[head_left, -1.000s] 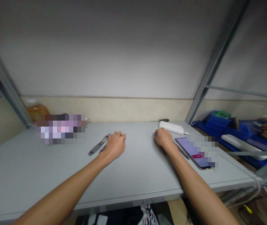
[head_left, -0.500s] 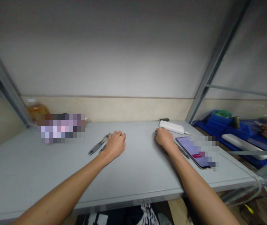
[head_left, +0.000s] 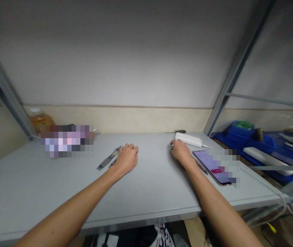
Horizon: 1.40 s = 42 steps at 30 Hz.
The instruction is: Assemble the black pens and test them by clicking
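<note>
On the broad, flat, pale-grey table [head_left: 148, 192], you rest your left hand [head_left: 127, 157] and right hand [head_left: 180, 151] palm down, fingers loosely curled; I cannot tell whether either grips anything. The slim, flat phone with a lit lilac screen [head_left: 208, 164] lies beside your right forearm. Slender grey pens [head_left: 106, 162] lie just left of your left hand; 1 slender dark-grey pen [head_left: 202, 168] lies between your right wrist and the phone. They're probably light, stiff and prone to roll: pinch mid-barrel.
</note>
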### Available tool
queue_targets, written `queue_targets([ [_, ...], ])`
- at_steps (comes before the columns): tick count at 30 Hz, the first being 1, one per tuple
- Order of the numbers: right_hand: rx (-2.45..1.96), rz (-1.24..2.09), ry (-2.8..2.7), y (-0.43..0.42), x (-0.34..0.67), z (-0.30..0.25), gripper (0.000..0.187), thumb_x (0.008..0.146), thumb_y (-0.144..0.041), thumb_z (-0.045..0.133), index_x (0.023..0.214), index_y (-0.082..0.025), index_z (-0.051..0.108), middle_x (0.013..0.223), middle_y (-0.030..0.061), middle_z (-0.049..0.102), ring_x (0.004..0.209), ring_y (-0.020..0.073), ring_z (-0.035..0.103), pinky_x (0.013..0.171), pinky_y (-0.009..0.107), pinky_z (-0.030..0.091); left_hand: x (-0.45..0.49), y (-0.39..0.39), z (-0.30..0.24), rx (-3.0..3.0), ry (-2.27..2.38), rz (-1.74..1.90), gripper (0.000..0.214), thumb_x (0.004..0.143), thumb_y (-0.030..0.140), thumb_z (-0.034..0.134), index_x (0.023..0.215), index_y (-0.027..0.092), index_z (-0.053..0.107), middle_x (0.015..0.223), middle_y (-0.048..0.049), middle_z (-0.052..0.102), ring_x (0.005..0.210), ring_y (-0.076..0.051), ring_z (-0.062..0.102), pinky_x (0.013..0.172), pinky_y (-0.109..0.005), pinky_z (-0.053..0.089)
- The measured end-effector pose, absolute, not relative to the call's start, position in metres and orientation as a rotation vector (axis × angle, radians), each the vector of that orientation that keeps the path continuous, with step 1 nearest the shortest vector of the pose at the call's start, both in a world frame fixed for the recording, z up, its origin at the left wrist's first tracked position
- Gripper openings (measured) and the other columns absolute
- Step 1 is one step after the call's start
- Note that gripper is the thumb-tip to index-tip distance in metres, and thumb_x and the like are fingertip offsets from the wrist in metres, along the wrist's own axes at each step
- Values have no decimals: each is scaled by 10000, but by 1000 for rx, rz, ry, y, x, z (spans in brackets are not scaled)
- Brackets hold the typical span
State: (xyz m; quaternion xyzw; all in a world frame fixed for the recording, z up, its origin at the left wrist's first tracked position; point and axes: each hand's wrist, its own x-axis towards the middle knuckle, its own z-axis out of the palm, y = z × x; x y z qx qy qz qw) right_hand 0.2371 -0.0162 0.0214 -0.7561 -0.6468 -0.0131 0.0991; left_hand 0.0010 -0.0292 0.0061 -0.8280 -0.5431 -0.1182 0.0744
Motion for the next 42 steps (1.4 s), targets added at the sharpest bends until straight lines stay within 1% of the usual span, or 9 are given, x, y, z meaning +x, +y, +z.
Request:
queue_targets([
  [7,-2260,-53,-1908,-17,237,23,389,773,-29,395,1078,-179,584,1081,129,576,990,243,563,754,300,416,1,-29,5,-2476,-1621,-337,189,831,199,400,916,177,568,976,-89,584,967,-255,488,762,-374,388],
  [14,-2257,-124,-1885,-17,238,23,379,763,-31,408,1052,-187,596,1060,121,584,978,243,562,743,304,423,0,-29,7,-2398,-1656,-319,210,830,190,393,948,164,565,1000,-111,569,987,-268,457,758,-394,368],
  [23,-2227,-117,-1885,-16,238,21,359,746,-44,416,1007,-187,617,1036,117,601,962,253,569,734,311,423,-4,-28,12,-2241,-1744,-270,280,766,74,395,987,127,561,1017,-147,539,989,-280,441,746,-400,361],
  [31,-2115,-124,-1932,-13,235,17,312,767,-109,428,995,-179,629,1005,129,619,942,229,575,766,296,401,-8,-27,13,-2182,-1824,-186,349,738,29,360,1017,120,548,1039,-150,527,997,-286,446,732,-413,409],
  [38,-2034,-135,-1978,-14,230,17,264,766,-184,463,963,-167,637,975,123,626,897,221,576,735,280,390,-8,-25,12,-2236,-1877,-108,367,773,15,335,1075,117,519,1075,-160,528,1017,-277,471,740,-384,445],
  [42,-1971,-106,-2012,-16,226,18,251,779,-214,467,952,-172,645,973,114,623,869,207,569,726,272,379,-7,-25,11,-2270,-1859,-109,371,760,8,353,1080,99,516,1067,-160,541,996,-265,501,744,-365,457],
])
